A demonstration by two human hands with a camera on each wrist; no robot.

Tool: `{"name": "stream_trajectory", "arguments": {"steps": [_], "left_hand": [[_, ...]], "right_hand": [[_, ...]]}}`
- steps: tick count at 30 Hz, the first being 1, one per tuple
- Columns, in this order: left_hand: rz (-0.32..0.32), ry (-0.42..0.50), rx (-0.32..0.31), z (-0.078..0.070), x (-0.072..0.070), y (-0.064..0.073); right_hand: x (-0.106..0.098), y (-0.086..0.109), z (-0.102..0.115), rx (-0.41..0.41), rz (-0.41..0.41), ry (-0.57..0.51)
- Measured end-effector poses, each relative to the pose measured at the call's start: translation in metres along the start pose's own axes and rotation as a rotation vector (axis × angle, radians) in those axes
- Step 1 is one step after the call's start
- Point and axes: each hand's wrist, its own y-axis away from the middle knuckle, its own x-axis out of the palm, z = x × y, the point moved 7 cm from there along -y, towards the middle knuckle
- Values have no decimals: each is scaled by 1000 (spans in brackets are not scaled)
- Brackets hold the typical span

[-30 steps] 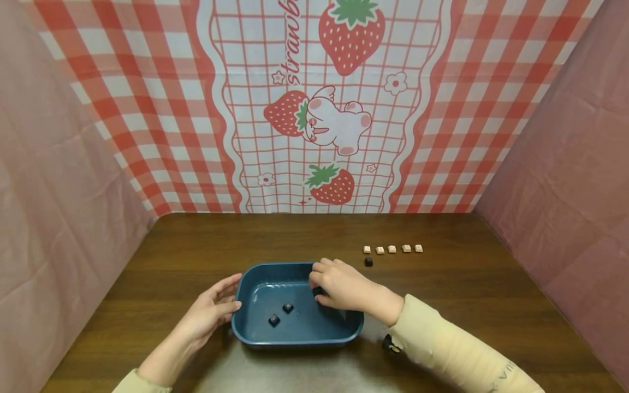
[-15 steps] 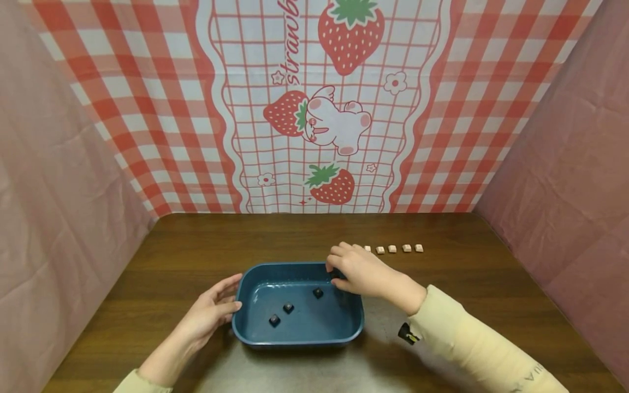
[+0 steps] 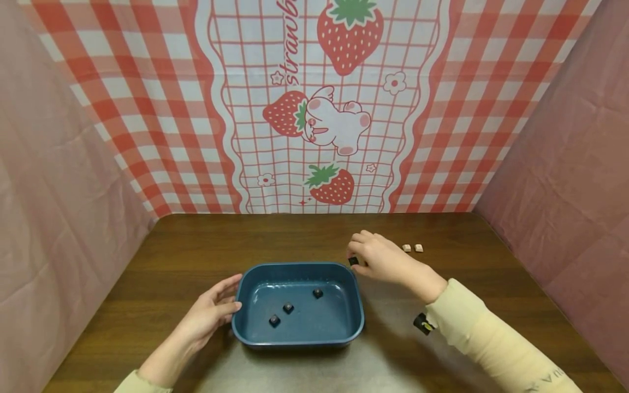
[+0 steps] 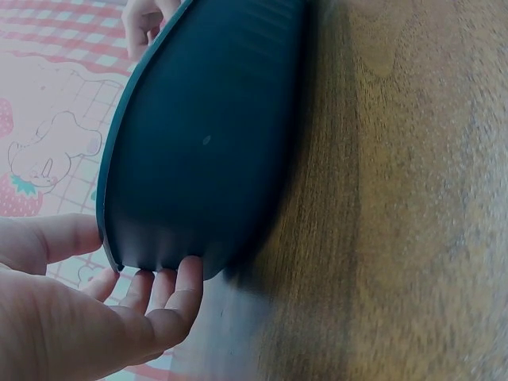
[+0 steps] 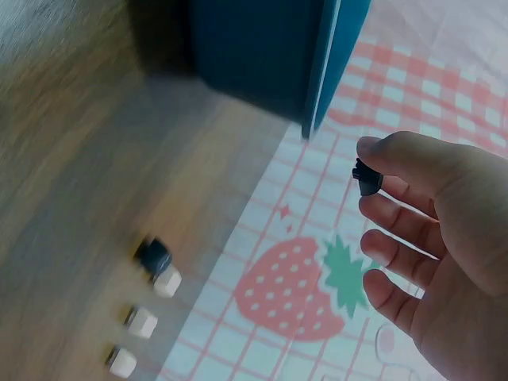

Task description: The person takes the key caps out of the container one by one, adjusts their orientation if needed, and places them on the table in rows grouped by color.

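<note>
My left hand (image 3: 210, 314) holds the left end of a dark blue rectangular tub (image 3: 300, 343), thumb at the rim and fingers against the outer wall, as the left wrist view also shows. Three black keycaps lie in the tub; one keycap (image 3: 318, 293) is toward its right side. Just past the tub's back right corner, my right hand (image 3: 385, 261) pinches another black keycap (image 5: 367, 178) between thumb and index finger, above the table. In the right wrist view, one black keycap (image 5: 153, 255) stays on the table beside white keycaps (image 5: 141, 321).
Two white keycaps (image 3: 413, 248) show in the head view to the right of my right hand, which hides the others of their row. The wooden table (image 3: 196, 240) ends at a strawberry-print cloth (image 3: 339, 125) behind, with pink cloth at both sides.
My right hand has left a black keycap in the tub, then moved right and back over the rim, a black keycap in its fingers. My left hand stays at the tub.
</note>
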Motion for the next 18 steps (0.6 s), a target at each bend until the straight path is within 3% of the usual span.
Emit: {"name": "stream_trajectory", "arguments": {"steps": [8,18], "left_hand": [[-3,6,1,1,0,-1],[-4,5,-5,0,0,0]], "right_hand": [[-1,12,-25,30,-57,-4],[13,26,-51,82,-94,-30]]}}
